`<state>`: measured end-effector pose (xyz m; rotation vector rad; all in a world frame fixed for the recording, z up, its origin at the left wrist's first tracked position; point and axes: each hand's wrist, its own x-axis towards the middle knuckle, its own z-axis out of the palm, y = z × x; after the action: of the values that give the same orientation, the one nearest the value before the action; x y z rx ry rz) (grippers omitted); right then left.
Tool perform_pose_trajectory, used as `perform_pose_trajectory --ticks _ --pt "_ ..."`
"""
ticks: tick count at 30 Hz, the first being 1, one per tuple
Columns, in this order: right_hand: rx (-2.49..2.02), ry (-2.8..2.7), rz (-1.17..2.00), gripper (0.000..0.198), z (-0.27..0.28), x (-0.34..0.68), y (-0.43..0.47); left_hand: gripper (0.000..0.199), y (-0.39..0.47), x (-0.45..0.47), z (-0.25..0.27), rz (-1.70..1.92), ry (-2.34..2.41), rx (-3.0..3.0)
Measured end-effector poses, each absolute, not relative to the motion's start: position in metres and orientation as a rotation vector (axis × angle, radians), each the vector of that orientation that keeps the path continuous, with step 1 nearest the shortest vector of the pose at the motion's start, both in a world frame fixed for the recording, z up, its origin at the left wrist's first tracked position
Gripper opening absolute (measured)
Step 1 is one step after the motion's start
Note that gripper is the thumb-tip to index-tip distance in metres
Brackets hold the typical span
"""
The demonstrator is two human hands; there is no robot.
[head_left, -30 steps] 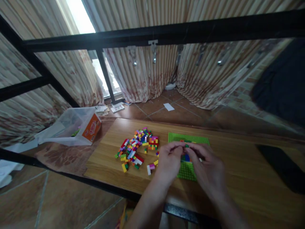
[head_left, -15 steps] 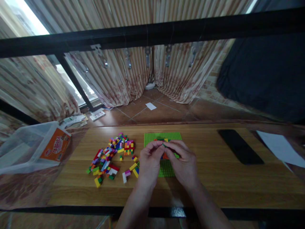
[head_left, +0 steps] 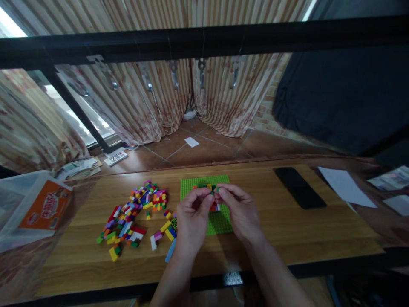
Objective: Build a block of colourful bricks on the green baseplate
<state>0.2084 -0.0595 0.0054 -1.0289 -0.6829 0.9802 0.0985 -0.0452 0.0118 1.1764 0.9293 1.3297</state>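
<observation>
Both of my hands are over the light green baseplate (head_left: 220, 226), fingertips nearly meeting. My left hand (head_left: 194, 219) pinches a small dark green brick (head_left: 211, 194) between thumb and forefinger. Another small green brick (head_left: 217, 189) shows at the fingertips of my right hand (head_left: 241, 211), which is closed in a pinch. Under and behind the fingers, a cluster of multicoloured bricks (head_left: 200, 186) sits on the baseplate, partly hidden. Near my left wrist lie several loose bricks, among them a light blue long brick (head_left: 171, 250) and a yellow brick (head_left: 165, 226).
A spread of loose bricks (head_left: 126, 217) covers the left of the wooden table (head_left: 271, 230). At its right lies a black phone-like slab (head_left: 299, 187), with white paper (head_left: 347, 186) beyond. A clear plastic box (head_left: 19, 192) with an orange label stands off the left edge.
The view has turned slightly right, so things sit further left. My fingertips have parted a little, and a green brick now shows at each hand.
</observation>
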Motion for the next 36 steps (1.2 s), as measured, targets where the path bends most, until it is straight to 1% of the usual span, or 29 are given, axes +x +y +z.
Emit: perform_pose_trajectory --ticks 4,17,23,27,33,36 --pt "-0.986 -0.662 1.029 0.013 0.0028 0.2096 -0.0596 0.009 -0.048 0.0994 0.0083 1.341 0.938 1.292" --pt "-1.072 -0.724 0.969 0.011 0.0013 0.2093 -0.0592 0.009 -0.0491 0.0956 0.0103 1.327 1.048 1.607" --pt "-1.107 -0.807 0.969 0.011 -0.0015 0.2101 -0.0594 0.01 -0.0494 0.0927 0.0122 1.354 1.054 1.645" --pt "-1.16 -0.953 0.903 0.012 -0.0038 0.2137 -0.0608 0.009 -0.0493 0.0929 0.0099 1.361 1.034 1.609" --pt "-1.154 -1.203 0.748 0.02 0.0021 0.2169 -0.0653 0.013 -0.0466 0.0929 0.0097 1.35 1.033 1.614" --pt "-1.171 -1.218 0.74 0.02 0.0028 0.2164 -0.066 0.014 -0.0468 0.0914 0.0115 1.338 1.052 1.64"
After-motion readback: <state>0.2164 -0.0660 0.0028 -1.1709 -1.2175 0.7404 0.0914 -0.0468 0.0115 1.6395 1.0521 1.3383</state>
